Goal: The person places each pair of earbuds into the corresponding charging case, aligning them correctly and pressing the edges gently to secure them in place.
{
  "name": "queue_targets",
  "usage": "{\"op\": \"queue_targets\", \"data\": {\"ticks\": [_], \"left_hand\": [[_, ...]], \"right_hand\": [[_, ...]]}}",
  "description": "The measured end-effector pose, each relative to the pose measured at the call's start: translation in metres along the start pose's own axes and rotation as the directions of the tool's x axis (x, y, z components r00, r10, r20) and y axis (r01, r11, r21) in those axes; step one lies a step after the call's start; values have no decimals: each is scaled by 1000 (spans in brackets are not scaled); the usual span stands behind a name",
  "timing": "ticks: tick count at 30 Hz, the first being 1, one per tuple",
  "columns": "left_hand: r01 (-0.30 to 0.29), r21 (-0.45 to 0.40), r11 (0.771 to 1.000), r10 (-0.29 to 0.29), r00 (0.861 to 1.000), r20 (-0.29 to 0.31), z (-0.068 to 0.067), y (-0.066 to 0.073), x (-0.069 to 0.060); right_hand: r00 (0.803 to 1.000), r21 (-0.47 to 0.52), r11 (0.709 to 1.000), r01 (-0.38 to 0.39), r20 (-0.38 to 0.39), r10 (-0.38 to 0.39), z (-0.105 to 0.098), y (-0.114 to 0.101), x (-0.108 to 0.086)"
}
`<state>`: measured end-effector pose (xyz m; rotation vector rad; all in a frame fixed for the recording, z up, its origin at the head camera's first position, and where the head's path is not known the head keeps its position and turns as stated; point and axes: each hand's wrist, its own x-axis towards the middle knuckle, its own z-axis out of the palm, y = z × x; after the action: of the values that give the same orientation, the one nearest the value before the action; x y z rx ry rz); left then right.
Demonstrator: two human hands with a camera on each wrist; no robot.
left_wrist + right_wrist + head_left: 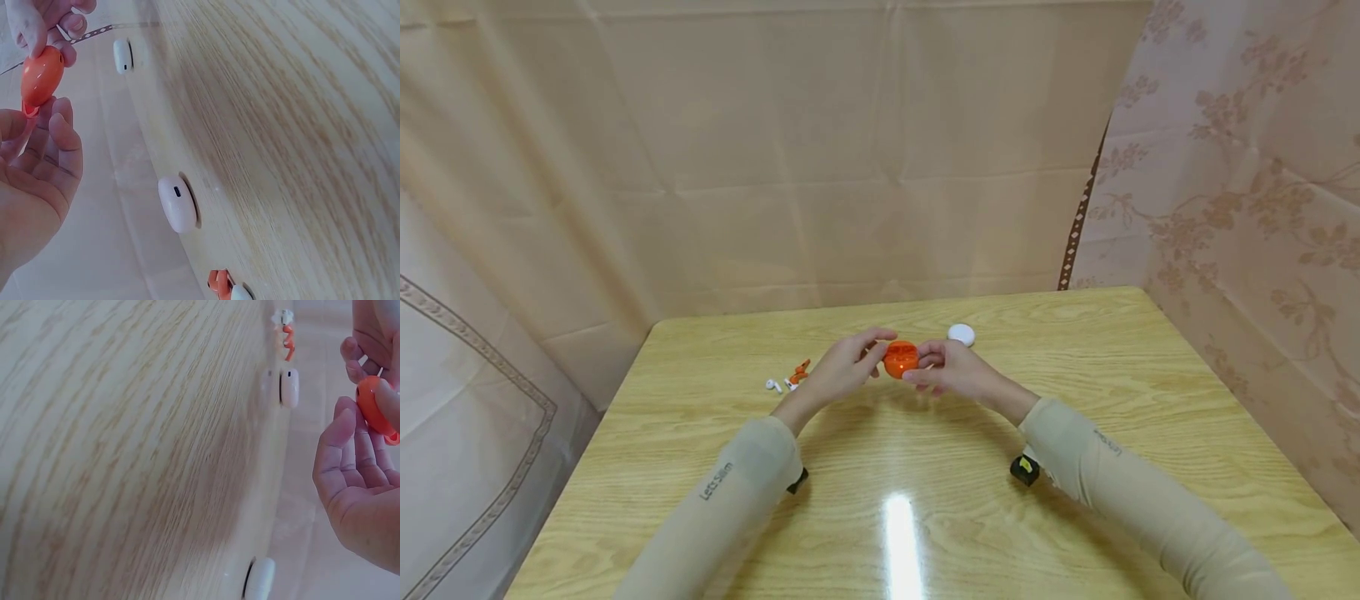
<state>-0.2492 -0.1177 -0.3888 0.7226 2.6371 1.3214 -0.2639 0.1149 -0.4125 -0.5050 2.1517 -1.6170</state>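
An orange earbud charging case [901, 360] is held up above the table between both hands, its lid raised. My left hand [850, 364] pinches it from the left. The left wrist view shows the left thumb and fingers [59, 134] at the lid edge. On the other side, my right hand [953, 368] grips the rounded body of the case [370, 406], with the thumb across it in the right wrist view. Loose orange earbuds [801, 372] and white earbuds [773, 385] lie on the table beside the left hand.
A white case [961, 335] sits on the wooden table [1075, 358] behind the right hand. A second, pinkish-white case [178, 203] shows in the wrist views, near the loose earbuds. Curtains [850, 167] hang behind the table.
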Motion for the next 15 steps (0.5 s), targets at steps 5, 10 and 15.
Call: {"op": "queue_targets", "data": {"ticks": [5,10,15], "left_hand": [[7,-31,999,-7,1000,-3,-2,0,0],[30,-92,995,-28,999,22,-1,-1,-1],[63,-71,996,-60,997,44,-1,-3,-1]], "right_hand": [[1000,12,1000,-10,-21,10,-2,-1,1],[999,33,999,2,-43,0,-4,-5,-1],[999,34,999,1,-43,0,-4,-6,-2]]}}
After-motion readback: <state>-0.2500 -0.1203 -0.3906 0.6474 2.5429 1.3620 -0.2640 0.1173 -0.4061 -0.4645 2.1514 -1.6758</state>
